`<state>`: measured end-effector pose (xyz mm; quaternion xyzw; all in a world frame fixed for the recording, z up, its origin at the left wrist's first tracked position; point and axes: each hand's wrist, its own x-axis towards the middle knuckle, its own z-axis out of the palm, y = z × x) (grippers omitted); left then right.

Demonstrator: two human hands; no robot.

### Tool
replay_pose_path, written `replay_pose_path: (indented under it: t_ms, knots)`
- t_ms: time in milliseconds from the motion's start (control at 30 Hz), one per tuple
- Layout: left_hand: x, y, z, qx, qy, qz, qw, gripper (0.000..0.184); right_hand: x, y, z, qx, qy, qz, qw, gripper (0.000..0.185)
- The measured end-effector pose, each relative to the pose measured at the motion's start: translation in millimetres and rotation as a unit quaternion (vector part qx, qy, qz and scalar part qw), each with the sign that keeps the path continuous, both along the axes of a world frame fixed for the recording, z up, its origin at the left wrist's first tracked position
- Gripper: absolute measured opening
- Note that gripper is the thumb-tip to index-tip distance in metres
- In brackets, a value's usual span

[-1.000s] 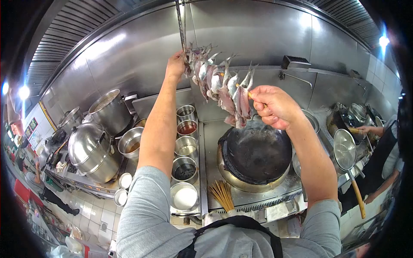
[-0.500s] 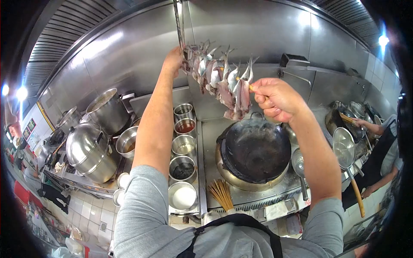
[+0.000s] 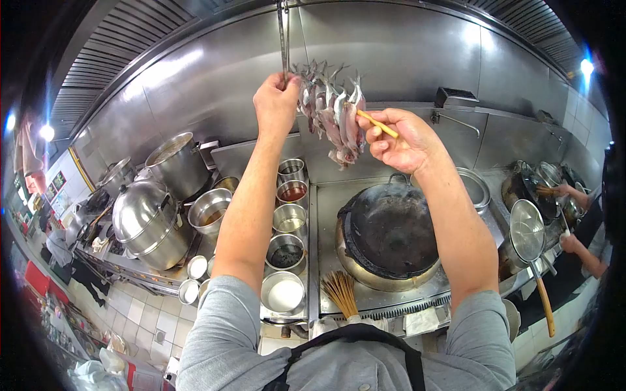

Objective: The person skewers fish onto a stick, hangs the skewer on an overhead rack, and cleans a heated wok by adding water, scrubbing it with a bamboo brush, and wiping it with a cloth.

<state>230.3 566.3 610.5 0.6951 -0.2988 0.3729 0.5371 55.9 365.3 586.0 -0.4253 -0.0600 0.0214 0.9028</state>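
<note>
A row of gutted silver fish (image 3: pixel 339 120) hangs close together on a yellow wooden stick (image 3: pixel 378 124), tails up, above the wok. My right hand (image 3: pixel 407 140) pinches the bare near end of the stick, just right of the last fish. My left hand (image 3: pixel 275 104) is closed at the far end of the row, around the lower part of a thin metal hanger (image 3: pixel 284 39) that comes down from above. Whether the stick's far end is also in that hand is hidden. Beneath the fish, a black wok (image 3: pixel 394 228) sits on the burner, with faint smoke over it.
Left of the wok stands a column of metal pots (image 3: pixel 287 251) with liquids. A bamboo brush (image 3: pixel 339 293) is at the front. Farther left are a domed steamer (image 3: pixel 147 221) and a stockpot (image 3: pixel 179 163). A strainer (image 3: pixel 527 228) and a co-worker's arm (image 3: pixel 580 251) are at right.
My right hand has shifted so that more of the stick's end shows. My left hand now sits higher on the metal hanger. Smoke has appeared over the wok, and the view has shifted slightly.
</note>
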Motion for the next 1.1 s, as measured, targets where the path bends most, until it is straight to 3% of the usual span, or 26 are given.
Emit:
replay_pose_path:
  t_ms: [267, 600, 767, 900, 1000, 1100]
  knots:
    - [-43, 44, -4, -0.03, 0.197, -0.262, 0.944, 0.024, 36, 15, 13, 0.027, -0.056, 0.089, 0.994, 0.013]
    - [-102, 46, 14, -0.035, 0.226, -0.289, 0.93, 0.033, 92, 43, 64, -0.087, -0.082, 0.094, 0.988, 0.015]
    - [-105, 34, 8, -0.082, 0.239, -0.34, 0.906, 0.037, 118, 52, 42, -0.111, -0.053, 0.145, 0.982, 0.006]
    - [-102, 30, 1, -0.101, 0.236, -0.395, 0.882, 0.035, 142, 52, 24, -0.093, -0.044, 0.169, 0.98, 0.016]
    - [-100, 28, 1, -0.059, 0.25, -0.382, 0.888, 0.032, 137, 50, 20, -0.074, -0.031, 0.165, 0.983, 0.016]
    - [-80, 31, 7, -0.024, 0.294, -0.341, 0.892, 0.024, 114, 40, 11, -0.057, -0.102, 0.179, 0.977, 0.018]
